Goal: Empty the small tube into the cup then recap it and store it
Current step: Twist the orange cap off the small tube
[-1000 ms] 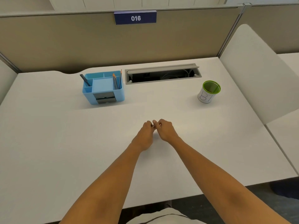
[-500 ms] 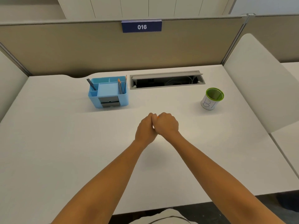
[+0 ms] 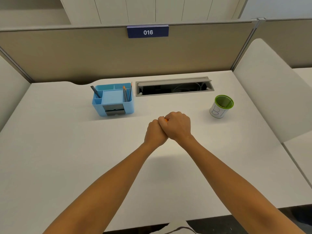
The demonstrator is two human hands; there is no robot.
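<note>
Holding item: small tube, almost wholly hidden; only an orange speck (image 3: pixel 166 120) shows between the two fists, probably its cap.

Left hand (image 3: pixel 156 132): curled into a fist, knuckles pressed against the right hand; what it grips cannot be seen, presumably the tube body.

Right hand (image 3: pixel 178 126): closed fist, just beside and touching the left, slightly further out; fingers folded over the orange part.

Both hands: above the desk (image 3: pixel 67 149), at its middle; contact with the surface cannot be told.

Cup (image 3: pixel 223 106): green-lined, white outside with marker writing, upright, well apart from the right hand, further out and to its right. Something small may lie inside; too small to tell.

Organiser (image 3: pixel 113 100): blue, compartmented, holding pencils and a pen, further out and to the left of the left hand. Likely storage place.

Step in hand, as judged: uncapping. Whether the cap is on or off cannot be seen.

Handling notes:
- Keep the tube mouth up while the cap comes free, lest contents spill on the desk.
- Twist or pull with the right hand, the left steadying the body.
- Keep the cap in the right hand for recapping.
- Carry the tube over the cup's rim before tipping.
</note>
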